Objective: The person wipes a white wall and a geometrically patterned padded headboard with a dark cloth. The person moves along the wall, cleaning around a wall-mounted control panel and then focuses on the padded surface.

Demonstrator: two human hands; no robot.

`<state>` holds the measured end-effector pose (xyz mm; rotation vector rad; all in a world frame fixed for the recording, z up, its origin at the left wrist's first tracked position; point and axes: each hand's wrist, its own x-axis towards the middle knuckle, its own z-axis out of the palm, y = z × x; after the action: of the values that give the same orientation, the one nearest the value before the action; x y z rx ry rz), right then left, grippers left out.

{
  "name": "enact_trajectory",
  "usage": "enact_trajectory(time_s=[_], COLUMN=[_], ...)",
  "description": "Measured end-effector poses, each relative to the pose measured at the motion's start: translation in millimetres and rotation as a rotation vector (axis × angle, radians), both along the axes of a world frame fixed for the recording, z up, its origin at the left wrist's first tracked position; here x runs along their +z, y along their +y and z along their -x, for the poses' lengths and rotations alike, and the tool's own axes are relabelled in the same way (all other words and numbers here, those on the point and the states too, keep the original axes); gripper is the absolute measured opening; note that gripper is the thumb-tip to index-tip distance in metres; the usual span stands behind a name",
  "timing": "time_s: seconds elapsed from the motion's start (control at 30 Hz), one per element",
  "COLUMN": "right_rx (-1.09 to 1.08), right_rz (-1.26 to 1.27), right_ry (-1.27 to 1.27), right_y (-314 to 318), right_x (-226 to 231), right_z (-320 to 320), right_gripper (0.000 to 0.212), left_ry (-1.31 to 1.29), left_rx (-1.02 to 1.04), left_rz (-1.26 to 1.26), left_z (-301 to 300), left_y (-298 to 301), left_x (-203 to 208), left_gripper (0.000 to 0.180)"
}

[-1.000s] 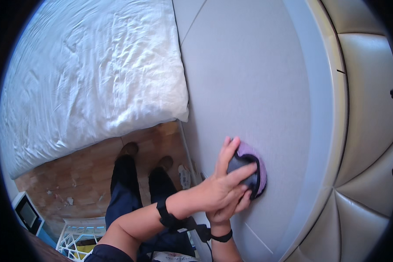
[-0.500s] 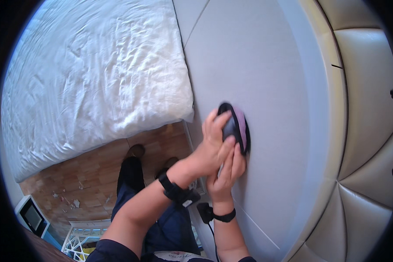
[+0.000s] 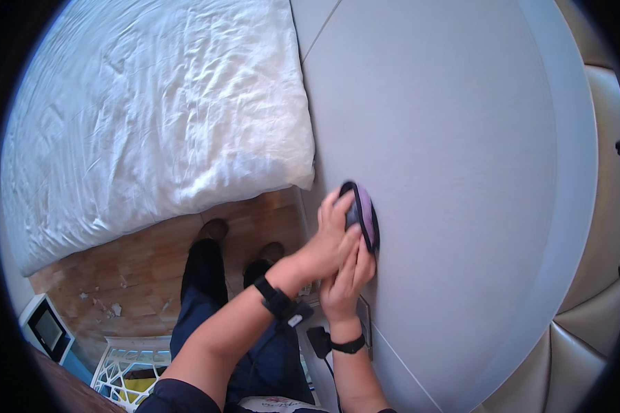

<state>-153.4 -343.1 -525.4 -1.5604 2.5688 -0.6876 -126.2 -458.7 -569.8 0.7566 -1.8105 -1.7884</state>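
Note:
Both of my hands are on a palm-sized, rounded wiping pad (image 3: 366,210) with a purple side, a black edging and a dark grey inner face. It stands on edge against the grey panel surface (image 3: 455,165). My left hand (image 3: 332,237) is closed over the dark grey face, fingers wrapped on its upper part. Just below, my right hand (image 3: 348,280) grips the pad's lower end, its fingers close to the left hand's. The palm sides and part of the pad are hidden by the fingers. Each wrist wears a black strap with a small device.
A bed with a crumpled white cover (image 3: 186,117) fills the left. Beneath it lies a wooden floor (image 3: 151,255) with torn scraps, where my feet stand. A white lattice basket (image 3: 127,368) and a white box (image 3: 47,329) are at lower left. Padded beige panels (image 3: 585,351) line the right.
In the picture, both hands and the pad have shifted a little left and down, still together. The padded panels have moved toward the right edge as the view turned.

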Motion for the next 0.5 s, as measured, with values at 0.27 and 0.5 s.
enact_trajectory(time_s=[0.27,0.5], right_rx=[0.004,0.024], right_rz=[0.046,-0.225], right_ry=[-0.059,-0.122], right_y=[-42,51], right_x=[-20,-28], right_z=[9,-5], right_gripper=[0.057,0.058], left_ry=[-0.027,-0.101], left_rx=[0.045,-0.047], left_rz=[-0.02,-0.154], left_z=[9,-17], left_y=[-23,87], left_x=[-46,-95], left_gripper=[0.059,0.06])
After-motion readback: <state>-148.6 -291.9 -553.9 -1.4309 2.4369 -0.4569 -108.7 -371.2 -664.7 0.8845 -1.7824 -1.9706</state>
